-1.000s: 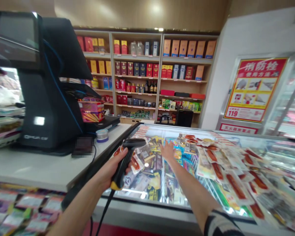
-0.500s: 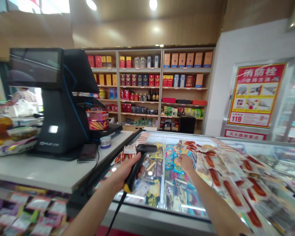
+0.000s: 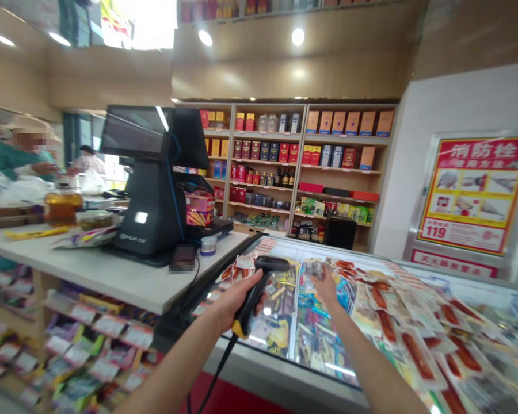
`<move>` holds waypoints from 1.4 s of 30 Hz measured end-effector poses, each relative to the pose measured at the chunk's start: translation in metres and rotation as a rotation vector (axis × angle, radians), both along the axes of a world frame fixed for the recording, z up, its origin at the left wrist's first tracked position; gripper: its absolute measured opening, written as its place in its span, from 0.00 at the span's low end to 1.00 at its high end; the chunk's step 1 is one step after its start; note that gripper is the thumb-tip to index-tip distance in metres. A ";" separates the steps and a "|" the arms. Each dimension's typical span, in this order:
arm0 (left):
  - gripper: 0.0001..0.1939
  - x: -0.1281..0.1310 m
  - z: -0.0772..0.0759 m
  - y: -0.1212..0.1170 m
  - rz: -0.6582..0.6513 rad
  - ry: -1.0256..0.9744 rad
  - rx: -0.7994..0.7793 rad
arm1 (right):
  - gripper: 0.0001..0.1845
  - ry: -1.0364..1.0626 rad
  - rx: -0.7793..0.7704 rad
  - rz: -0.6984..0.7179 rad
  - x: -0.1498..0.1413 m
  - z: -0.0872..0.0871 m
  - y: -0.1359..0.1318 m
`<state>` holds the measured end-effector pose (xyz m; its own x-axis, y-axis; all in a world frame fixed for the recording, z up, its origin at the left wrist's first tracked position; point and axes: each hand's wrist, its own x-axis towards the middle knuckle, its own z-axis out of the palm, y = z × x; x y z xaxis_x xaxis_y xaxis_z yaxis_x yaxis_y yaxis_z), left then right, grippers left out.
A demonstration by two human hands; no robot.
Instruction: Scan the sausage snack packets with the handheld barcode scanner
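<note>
A black and yellow handheld barcode scanner (image 3: 251, 299) is gripped by its handle in my left hand (image 3: 237, 299). Its head points right, over the glass-topped case, and a cord hangs from its lower end. To the right, my right hand (image 3: 326, 284) pinches a small, clear-looking packet (image 3: 313, 268) whose kind I cannot make out. Blue snack packets (image 3: 309, 299) lie below that hand. Vacuum-packed sausages (image 3: 386, 325) are spread to its right on the case, and several more sausage packs (image 3: 237, 269) lie left of the scanner.
On the counter (image 3: 155, 284) at left stand a point-of-sale terminal (image 3: 149, 213), a small round tub (image 3: 208, 246) and a jar of amber liquid (image 3: 63, 204). Snack shelves (image 3: 86, 345) sit beneath. Boxed bottles fill the back shelving (image 3: 267, 138). A person (image 3: 26, 146) is at far left.
The view has turned left and up, bringing in more counter and the person. My right hand now shows a small packet at its fingertips; my left hand still holds the scanner.
</note>
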<state>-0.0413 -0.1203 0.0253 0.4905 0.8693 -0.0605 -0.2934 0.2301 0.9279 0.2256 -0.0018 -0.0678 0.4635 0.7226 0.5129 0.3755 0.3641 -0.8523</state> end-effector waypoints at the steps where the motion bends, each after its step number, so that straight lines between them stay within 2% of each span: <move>1: 0.19 -0.002 0.000 0.000 -0.004 -0.012 0.000 | 0.23 -0.014 0.009 0.018 -0.007 0.005 -0.001; 5: 0.19 -0.011 0.003 -0.003 0.009 -0.030 -0.011 | 0.18 -0.033 0.035 0.061 -0.028 0.018 -0.005; 12: 0.18 -0.018 0.007 -0.009 0.026 -0.025 0.009 | 0.18 -0.061 0.024 0.030 -0.045 0.020 -0.003; 19: 0.20 -0.023 0.008 -0.002 0.022 -0.027 -0.002 | 0.17 -0.106 0.021 0.012 -0.043 0.020 0.003; 25: 0.20 -0.014 0.010 0.001 0.011 0.009 0.015 | 0.18 -0.127 0.018 -0.005 -0.041 0.019 0.007; 34: 0.19 -0.010 0.004 0.012 0.035 0.032 0.049 | 0.17 -0.185 0.003 -0.078 -0.028 0.020 0.010; 40: 0.19 -0.010 0.000 0.016 -0.029 0.007 0.033 | 0.16 -0.203 -0.045 -0.094 -0.026 0.015 0.018; 42: 0.20 -0.011 -0.002 0.019 -0.015 -0.006 0.028 | 0.16 -0.212 -0.046 -0.095 -0.027 0.014 0.020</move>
